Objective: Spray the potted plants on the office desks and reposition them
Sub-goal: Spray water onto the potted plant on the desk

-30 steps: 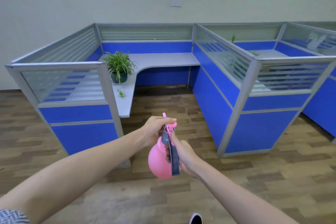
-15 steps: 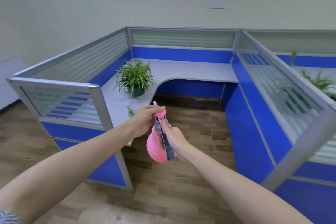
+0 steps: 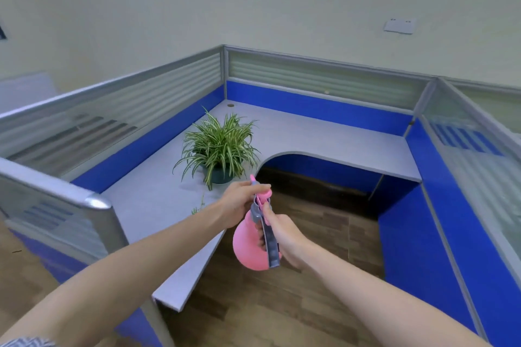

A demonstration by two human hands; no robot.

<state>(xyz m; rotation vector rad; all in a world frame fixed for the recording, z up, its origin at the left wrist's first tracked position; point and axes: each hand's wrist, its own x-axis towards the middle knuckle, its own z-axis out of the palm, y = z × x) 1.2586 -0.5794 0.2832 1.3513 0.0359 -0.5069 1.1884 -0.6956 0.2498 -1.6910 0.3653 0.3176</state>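
A green spider plant in a dark pot (image 3: 219,149) stands on the grey L-shaped desk (image 3: 324,141), near the inner curve. I hold a pink spray bottle (image 3: 248,245) with a grey trigger handle in front of me, just short of the plant. My right hand (image 3: 282,236) grips the handle and bottle body. My left hand (image 3: 239,203) is closed around the pink nozzle head at the top. A small green sprig (image 3: 196,210) lies on the desk beside my left wrist, partly hidden.
Blue and frosted-glass cubicle partitions (image 3: 127,110) enclose the desk on the left, back and right. The partition's metal corner post (image 3: 97,203) stands close at the left. Wooden floor (image 3: 310,234) shows under the desk opening.
The view has closed in on the cubicle: the plant and desk are larger and nearer. Both hands keep the same grip on the spray bottle, now close to the plant.
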